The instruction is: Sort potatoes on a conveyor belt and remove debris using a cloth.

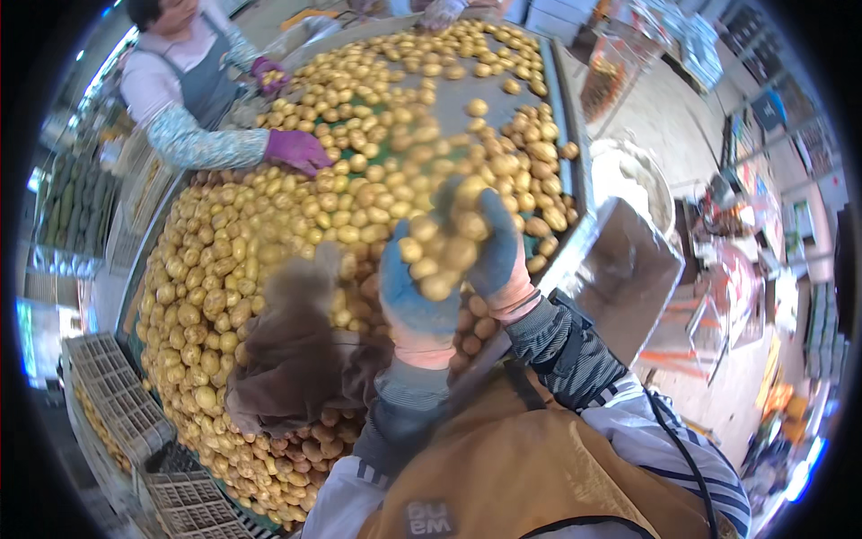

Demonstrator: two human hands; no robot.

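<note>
My left hand, in a blue-coated glove with a pink cuff, cups a heap of small yellow potatoes from the left and below. From the other side my right hand, gloved alike, supports the same heap. Both hands hold it above the front part of a sorting table thickly covered with loose potatoes. Motion blur softens the held potatoes and hides where single fingers end. To the left of my left hand lies a blurred brown cloth shape; I cannot tell whether it is a sleeve.
Across the table a co-worker's purple-gloved hand touches potatoes, and the other purple glove holds some. Another gloved hand is at the far edge. Plastic crates stand left. A metal chute and a white bucket are right.
</note>
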